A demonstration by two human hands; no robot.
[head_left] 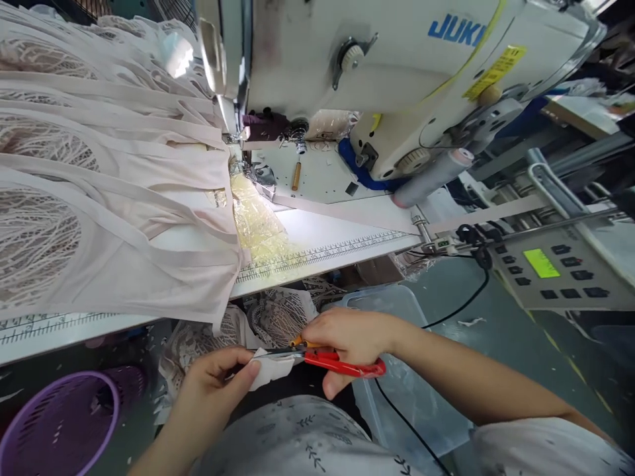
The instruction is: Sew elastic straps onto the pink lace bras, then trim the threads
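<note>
My right hand [350,340] is closed round a pair of scissors with red handles [342,363]. Their blades reach left to a small piece of white fabric [274,371]. My left hand [223,380] pinches that fabric between thumb and fingers. Both hands are over my lap, below the sewing table's front edge. Just beyond them, pale lace garments [280,317] hang or lie under the table. Part of an orange-yellow piece [297,340] shows by the right fingers; I cannot tell what it belongs to.
A sewing machine [397,59] stands on the white table with a printed ruler [327,251]. Pale garments with lace cups [124,198] cover its left side. A control box [550,271] is at right, a purple basket [59,423] at lower left, a clear plastic bin [421,403] beside my lap.
</note>
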